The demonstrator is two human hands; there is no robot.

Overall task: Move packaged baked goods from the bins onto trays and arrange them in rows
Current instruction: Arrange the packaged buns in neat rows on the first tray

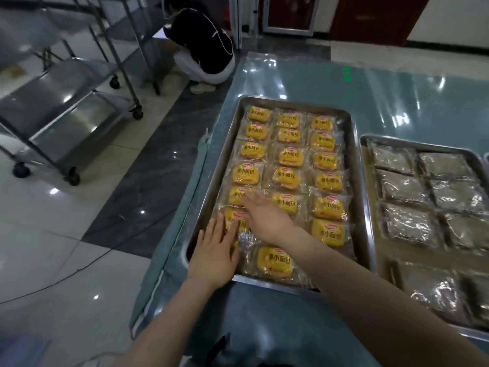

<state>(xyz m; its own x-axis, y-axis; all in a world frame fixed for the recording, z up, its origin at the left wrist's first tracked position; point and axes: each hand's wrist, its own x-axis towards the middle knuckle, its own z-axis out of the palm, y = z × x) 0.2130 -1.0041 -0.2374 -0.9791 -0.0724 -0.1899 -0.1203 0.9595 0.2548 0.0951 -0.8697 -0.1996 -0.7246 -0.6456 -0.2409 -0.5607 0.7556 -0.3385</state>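
Observation:
A steel tray (356,165) on the table holds several clear packets of yellow small breads in three rows. My left hand (215,251) lies flat with straight fingers on the near-left packets, its fingertips touching a yellow packet (234,217) in the left row. My right hand (264,214) reaches across from the right, fingers spread and straight, over the left and middle rows just beyond the left hand. One packet (275,262) lies at the tray's near edge in the middle row. Neither hand grips anything.
A second steel tray (370,197) to the right carries several clear packets of dark brown goods. The table has a shiny teal cover (410,102). Wheeled steel racks (79,107) stand on the tiled floor at left. A person (203,46) crouches beyond the table's far-left corner.

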